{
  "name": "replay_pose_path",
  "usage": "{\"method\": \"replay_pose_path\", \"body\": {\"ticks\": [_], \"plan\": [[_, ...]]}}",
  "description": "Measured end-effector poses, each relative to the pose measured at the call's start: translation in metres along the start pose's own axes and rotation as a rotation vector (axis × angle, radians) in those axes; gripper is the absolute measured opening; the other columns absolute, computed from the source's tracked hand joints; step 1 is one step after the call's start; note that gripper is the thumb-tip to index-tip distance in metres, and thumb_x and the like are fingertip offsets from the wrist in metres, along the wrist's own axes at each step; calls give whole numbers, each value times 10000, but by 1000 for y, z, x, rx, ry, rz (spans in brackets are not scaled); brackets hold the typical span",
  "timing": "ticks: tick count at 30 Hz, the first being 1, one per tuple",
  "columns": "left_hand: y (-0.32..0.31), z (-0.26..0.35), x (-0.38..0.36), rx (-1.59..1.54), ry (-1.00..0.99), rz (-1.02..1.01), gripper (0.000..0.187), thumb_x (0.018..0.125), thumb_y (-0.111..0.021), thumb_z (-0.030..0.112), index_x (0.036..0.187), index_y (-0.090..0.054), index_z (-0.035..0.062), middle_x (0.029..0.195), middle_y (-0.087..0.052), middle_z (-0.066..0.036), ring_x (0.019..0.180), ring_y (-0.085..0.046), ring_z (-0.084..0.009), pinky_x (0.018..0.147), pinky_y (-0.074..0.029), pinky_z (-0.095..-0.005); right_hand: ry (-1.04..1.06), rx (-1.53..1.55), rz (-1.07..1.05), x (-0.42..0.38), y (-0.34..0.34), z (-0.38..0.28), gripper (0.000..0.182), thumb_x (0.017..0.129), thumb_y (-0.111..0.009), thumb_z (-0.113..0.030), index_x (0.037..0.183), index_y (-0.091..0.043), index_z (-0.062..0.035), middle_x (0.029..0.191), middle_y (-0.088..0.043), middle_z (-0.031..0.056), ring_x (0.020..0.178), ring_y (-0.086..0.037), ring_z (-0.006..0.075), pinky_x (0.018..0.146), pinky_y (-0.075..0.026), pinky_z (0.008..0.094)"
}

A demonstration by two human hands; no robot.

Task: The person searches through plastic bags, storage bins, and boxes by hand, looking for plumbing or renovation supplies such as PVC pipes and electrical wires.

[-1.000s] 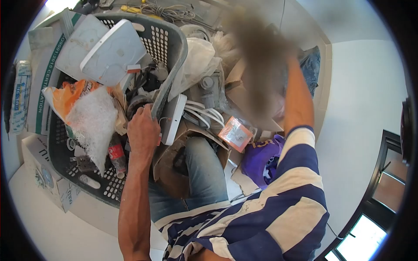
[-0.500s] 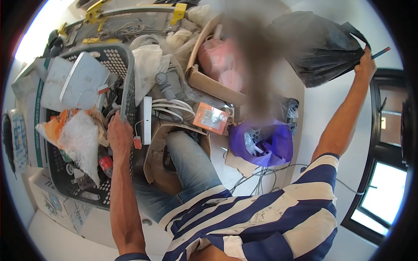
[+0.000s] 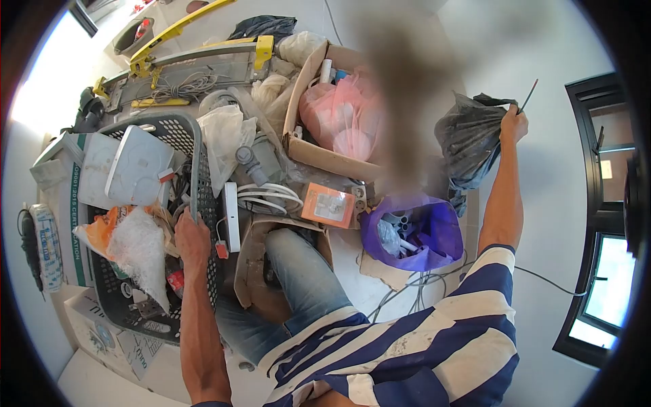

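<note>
My left hand (image 3: 193,234) is closed around the rim of a dark grey perforated plastic basket (image 3: 197,152). Inside the basket lie white plastic boxes (image 3: 139,166), a clear bag of white material (image 3: 139,247) and a bottle with a red label (image 3: 175,281). Out to the right, my raised right hand (image 3: 513,125) grips the top of a black plastic bag (image 3: 469,139), whose contents are hidden. A thin pencil-like stick (image 3: 528,95) pokes up from the same hand. Below the bag stands a purple bag (image 3: 444,249) with grey and white pipe fittings.
A cardboard box (image 3: 325,150) holds a pink bag (image 3: 342,112). An orange-and-white packet (image 3: 327,205), coiled white cable (image 3: 271,199) and yellow-ended metal tool (image 3: 224,61) lie around. Another cardboard box (image 3: 247,271) is by my leg. A dark blur covers the upper middle.
My right hand has moved left with the black bag, which now hangs lower and narrower. My left hand stays on the basket rim. The whole view has shifted slightly.
</note>
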State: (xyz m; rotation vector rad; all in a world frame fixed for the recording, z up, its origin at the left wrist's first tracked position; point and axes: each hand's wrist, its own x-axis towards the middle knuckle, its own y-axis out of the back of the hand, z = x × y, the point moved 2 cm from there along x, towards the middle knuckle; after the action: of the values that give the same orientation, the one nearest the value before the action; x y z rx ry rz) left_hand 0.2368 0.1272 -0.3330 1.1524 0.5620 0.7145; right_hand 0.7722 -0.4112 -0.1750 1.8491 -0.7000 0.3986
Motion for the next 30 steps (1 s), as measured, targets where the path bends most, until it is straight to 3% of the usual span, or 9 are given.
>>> {"method": "replay_pose_path", "body": {"ticks": [8,11,15,18,20,22,23,24,30], "plan": [[3,5,-2,-14,-6,25,280,918,-543,115,1127,-592,-66,1001,-640,-238,942,-614,-419,822,-473,-488,132,-212,-256,-112,-135,74,467,919,-503,-398,888,-692,28,926,-662,289,899,-640,447,846,-488,504],[9,10,0,-24,22,-34,287,919,-543,107,1132,-591,-79,1009,-641,-249,943,-615,-423,828,-468,-487,93,-101,-444,-164,-148,42,454,918,-515,-418,1009,-690,-9,996,-653,279,953,-635,419,852,-488,503],[1,3,1,-53,-41,23,297,920,-539,101,1142,-584,-91,1003,-644,-263,945,-615,-428,823,-468,-483,177,14,-242,-165,-141,-47,579,893,-549,-521,1196,-610,-32,1163,-583,234,1098,-576,382,886,-487,492],[3,4,0,-39,-15,12,312,921,-538,100,1156,-578,-100,997,-648,-271,945,-617,-429,812,-475,-478,414,155,-131,-159,-201,-76,580,873,-577,-517,1187,-619,-32,1125,-604,241,1055,-599,383,888,-490,482],[2,4,-1,1,-45,77,283,918,-542,101,1119,-593,-91,958,-653,-262,924,-619,-431,799,-477,-479,633,47,-400,-170,-236,-102,485,860,-595,-425,1145,-637,-35,1089,-627,238,1019,-617,384,864,-497,483],[1,4,-1,-28,-41,66,262,915,-544,100,1095,-598,-82,946,-652,-256,916,-619,-431,795,-475,-483,327,15,-510,-206,-182,-143,391,842,-596,-341,1081,-647,-35,1068,-644,234,962,-637,392,826,-510,488],[3,4,0,-50,-38,42,242,912,-546,100,1072,-603,-73,934,-651,-250,907,-618,-432,791,-473,-486,325,24,-504,-199,-266,-134,391,842,-596,-341,1081,-647,-35,1068,-644,234,962,-637,392,826,-510,488],[6,3,-1,-45,-39,46,242,912,-546,100,1072,-603,-73,934,-651,-250,907,-618,-432,791,-473,-486,695,-37,-583,-240,-313,-94,314,843,-589,-289,1016,-634,-30,1038,-657,217,916,-654,377,761,-529,478],[9,11,0,-69,-4,27,197,904,-551,92,1023,-605,-55,912,-643,-247,888,-615,-432,774,-467,-494,375,56,-289,-256,-263,-138,335,861,-603,-306,1064,-601,-40,1072,-644,186,881,-671,337,705,-547,440]]}}
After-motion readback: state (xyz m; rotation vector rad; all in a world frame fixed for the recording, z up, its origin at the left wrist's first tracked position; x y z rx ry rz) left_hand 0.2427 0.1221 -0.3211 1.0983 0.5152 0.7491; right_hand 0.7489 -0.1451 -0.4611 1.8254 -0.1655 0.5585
